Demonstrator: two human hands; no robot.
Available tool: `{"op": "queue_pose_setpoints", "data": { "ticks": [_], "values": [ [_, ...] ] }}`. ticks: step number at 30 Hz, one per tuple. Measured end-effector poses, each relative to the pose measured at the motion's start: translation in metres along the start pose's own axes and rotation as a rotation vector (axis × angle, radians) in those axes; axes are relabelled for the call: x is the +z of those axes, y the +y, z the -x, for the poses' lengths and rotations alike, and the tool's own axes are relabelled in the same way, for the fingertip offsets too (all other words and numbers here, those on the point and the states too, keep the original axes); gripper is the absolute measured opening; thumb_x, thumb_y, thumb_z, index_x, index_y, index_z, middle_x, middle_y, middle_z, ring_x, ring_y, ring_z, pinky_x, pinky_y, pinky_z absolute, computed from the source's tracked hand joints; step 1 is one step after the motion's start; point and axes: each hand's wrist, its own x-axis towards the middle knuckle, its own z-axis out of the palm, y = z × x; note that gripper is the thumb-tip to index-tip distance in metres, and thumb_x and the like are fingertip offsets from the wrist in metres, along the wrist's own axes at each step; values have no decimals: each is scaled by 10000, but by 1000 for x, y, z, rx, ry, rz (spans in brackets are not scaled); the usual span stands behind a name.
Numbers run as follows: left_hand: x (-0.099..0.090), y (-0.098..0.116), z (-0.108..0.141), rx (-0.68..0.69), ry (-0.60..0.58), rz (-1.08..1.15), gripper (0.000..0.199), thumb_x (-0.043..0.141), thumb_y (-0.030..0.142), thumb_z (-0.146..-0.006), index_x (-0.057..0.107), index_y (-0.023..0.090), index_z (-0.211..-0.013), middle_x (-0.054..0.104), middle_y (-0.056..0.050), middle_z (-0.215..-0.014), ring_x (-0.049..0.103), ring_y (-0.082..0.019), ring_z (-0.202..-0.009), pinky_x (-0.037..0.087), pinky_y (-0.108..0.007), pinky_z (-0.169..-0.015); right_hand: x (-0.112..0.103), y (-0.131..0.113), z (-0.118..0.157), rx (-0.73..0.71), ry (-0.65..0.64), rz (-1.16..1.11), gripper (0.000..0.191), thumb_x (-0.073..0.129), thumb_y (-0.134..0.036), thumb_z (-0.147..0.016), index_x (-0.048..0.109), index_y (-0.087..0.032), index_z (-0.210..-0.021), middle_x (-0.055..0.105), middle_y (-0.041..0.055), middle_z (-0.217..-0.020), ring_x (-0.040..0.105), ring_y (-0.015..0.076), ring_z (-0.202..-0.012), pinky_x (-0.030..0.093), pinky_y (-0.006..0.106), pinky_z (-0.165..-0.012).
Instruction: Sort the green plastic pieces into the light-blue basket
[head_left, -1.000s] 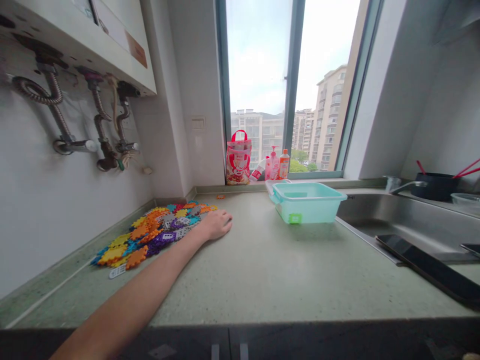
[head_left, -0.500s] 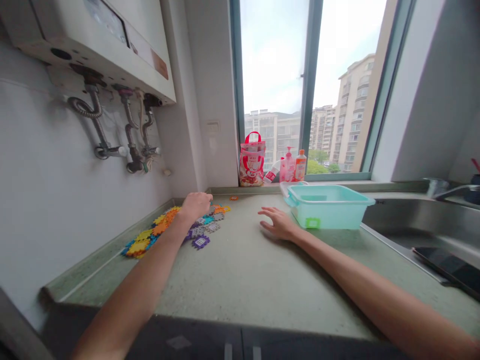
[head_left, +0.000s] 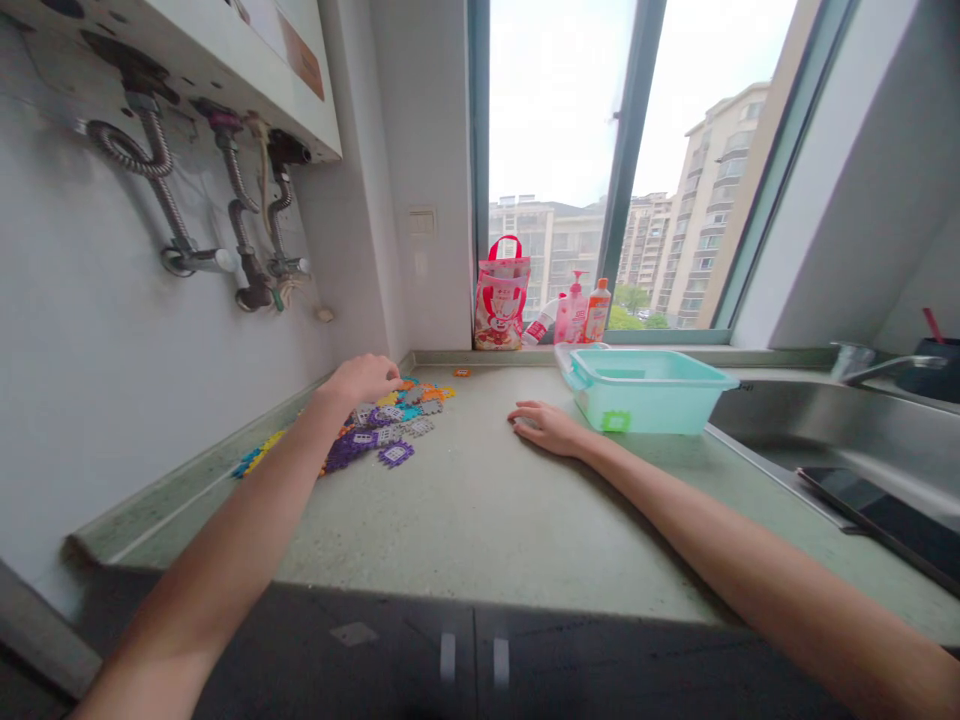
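My left hand (head_left: 365,379) is over the back of a pile of flat, gear-edged plastic pieces (head_left: 367,438) in purple, grey, yellow, orange and blue. Its fingers are curled and closed, and whatever lies between them is hidden. My left forearm covers part of the pile. A purple piece (head_left: 396,454) lies at the pile's near right edge, and a small orange piece (head_left: 463,373) sits apart near the back. My right hand (head_left: 551,429) rests on the counter with fingers outstretched, holding nothing. Just right of it stands a translucent turquoise bin (head_left: 652,405) with a green latch.
A steel sink (head_left: 810,425) lies to the right, with a dark flat object (head_left: 877,505) across its near edge. On the window sill stand a red-handled bag (head_left: 501,305), a pink pump bottle (head_left: 572,315) and an orange-capped bottle (head_left: 598,312). Pipes (head_left: 244,240) hang on the left wall.
The camera view has tilted downward. My left hand has shifted left over the pile, exposing more purple pieces. My right hand stays beside the bin, its fingers slightly closer together.
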Motion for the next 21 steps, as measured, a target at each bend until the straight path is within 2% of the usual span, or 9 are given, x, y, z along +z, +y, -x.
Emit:
{"op": "queue_pose_setpoints", "data": {
  "ticks": [3,5,8,10,13,15,17,21],
  "values": [
    [7,-47,16,29,56,11,370,549,541,-900,809,330,-1055,812,-42,-995,734,-262,-873,484,-303,-724,-1,0,0,-20,-7,-26,331,585,-328,-986,745,-224,-1256,691,143,-1378,638,305,-1309,487,456,-1136],
    [12,-78,25,9,48,55,377,562,559,-890,814,311,-1021,813,-36,-991,732,-244,-863,472,-285,-704,-1,-2,0,-21,-15,-17,339,575,-322,-983,744,-219,-1258,694,149,-1368,643,318,-1293,487,474,-1135],
    [16,-112,30,-122,20,67,400,596,603,-854,808,285,-972,814,-39,-1001,729,-241,-855,453,-281,-665,-2,-3,0,-12,-25,18,360,554,-332,-990,736,-212,-1278,674,158,-1397,631,326,-1307,478,480,-1144],
    [17,-125,30,-197,-30,39,404,641,615,-810,800,272,-953,814,-46,-982,726,-244,-830,444,-288,-652,-3,-4,-1,-14,-40,29,366,541,-348,-1000,733,-219,-1284,682,146,-1387,638,313,-1297,483,464,-1142],
    [22,-132,28,-223,-144,83,439,721,637,-729,797,264,-946,816,-49,-937,728,-237,-790,460,-281,-673,-6,-5,0,-29,-75,32,364,524,-365,-1012,733,-234,-1280,719,119,-1329,663,293,-1256,502,448,-1121],
    [26,-130,27,-204,-151,118,485,744,664,-702,797,258,-961,818,-57,-972,735,-241,-829,477,-275,-707,-9,-7,0,-38,-91,42,367,511,-364,-1017,731,-237,-1281,727,110,-1319,675,287,-1237,510,445,-1111],
    [31,-125,25,-145,-112,133,508,729,669,-728,796,249,-1005,814,-69,-1061,737,-248,-910,489,-270,-742,-12,-9,2,-44,-101,53,376,498,-364,-1020,729,-236,-1287,725,106,-1329,680,285,-1228,514,443,-1105],
    [45,-110,19,-15,35,117,611,635,665,-830,754,222,-1233,760,-105,-1260,707,-276,-1107,506,-285,-881,-17,-13,4,-48,-122,55,382,490,-359,-1017,735,-234,-1283,738,97,-1309,696,282,-1190,525,437,-1085]
  ]
}}
